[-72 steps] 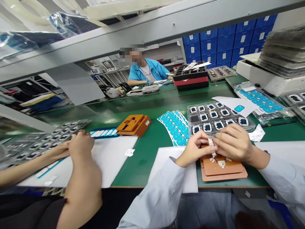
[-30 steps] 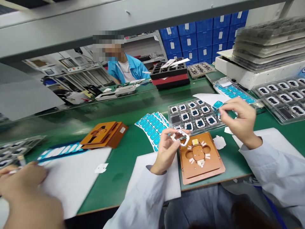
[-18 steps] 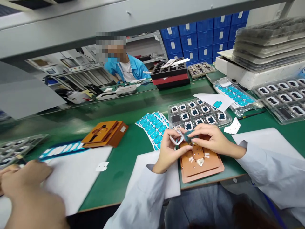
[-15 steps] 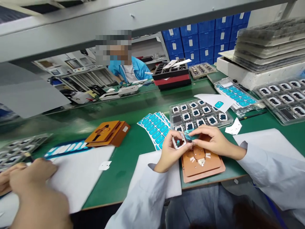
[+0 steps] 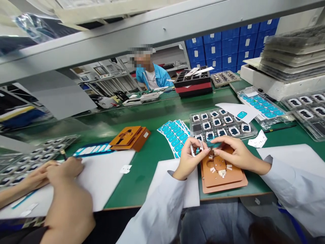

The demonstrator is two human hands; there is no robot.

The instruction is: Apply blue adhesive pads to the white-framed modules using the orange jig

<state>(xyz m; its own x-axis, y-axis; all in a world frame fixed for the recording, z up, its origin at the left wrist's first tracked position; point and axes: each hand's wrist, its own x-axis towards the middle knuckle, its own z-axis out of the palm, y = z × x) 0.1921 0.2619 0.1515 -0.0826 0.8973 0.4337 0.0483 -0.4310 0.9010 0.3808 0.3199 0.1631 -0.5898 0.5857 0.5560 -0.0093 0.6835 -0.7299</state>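
Note:
My left hand (image 5: 189, 158) grips a small white frame (image 5: 193, 149) between thumb and fingers, its thin edge turned up. Close beside it, my right hand (image 5: 235, 154) is closed in a pinch, with a scrap of blue film (image 5: 215, 145) at its fingertips, mostly hidden by the fingers. Both hands are over the back edge of an orange-brown fixture plate (image 5: 210, 181), which has a raised rounded block, small white strips and a white clump on it. Behind my hands lies a clear tray (image 5: 250, 133) of similar white-rimmed frames.
Sheets of blue stickers (image 5: 175, 135) lie left of the tray; bagged ones (image 5: 264, 106) lie behind right. White foam mats (image 5: 175, 189) flank the fixture. At left, a co-worker's hands (image 5: 61, 169) work near an orange block (image 5: 130, 139). A shelf beam (image 5: 162, 30) crosses overhead.
The view has swung left. The white frame in my left hand has turned more edge-on. The blue film between my hands shows much less. The co-worker's arms have come further into view.

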